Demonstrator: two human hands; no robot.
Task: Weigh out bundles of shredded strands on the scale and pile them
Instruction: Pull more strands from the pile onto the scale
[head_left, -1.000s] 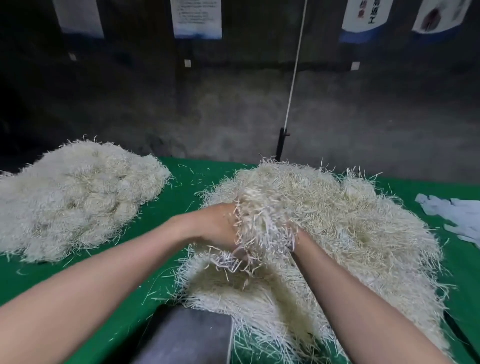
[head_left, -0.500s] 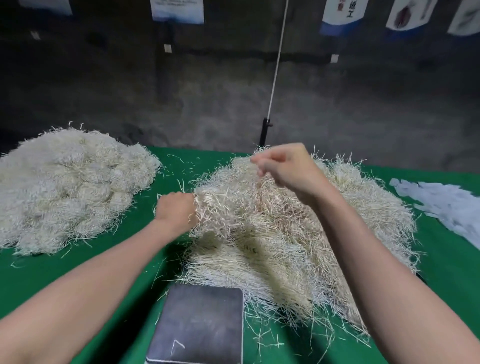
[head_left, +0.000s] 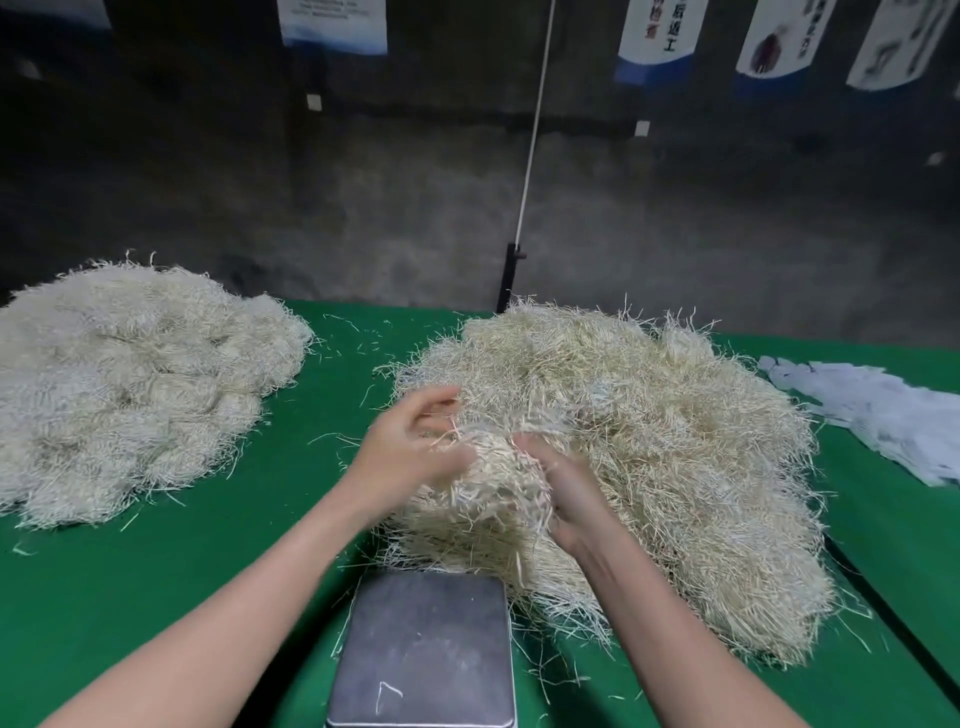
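Two hands work one bundle (head_left: 493, 488) in the head view. The left hand (head_left: 410, 452) curls round its left side, and the right hand (head_left: 566, 493) grips its right side, fingertips buried in the strands. The bundle sits at the near edge of the big heap (head_left: 675, 441), just behind the scale (head_left: 423, 649) and not yet on it. To do this well, I judge, tease it clear of the heap before lifting so nothing trails, then set it wholly on the plate. Counted: one scale, one big heap, one pile (head_left: 130, 384) at the left, one spread of paper slips (head_left: 883, 410), one green tabletop (head_left: 208, 571).
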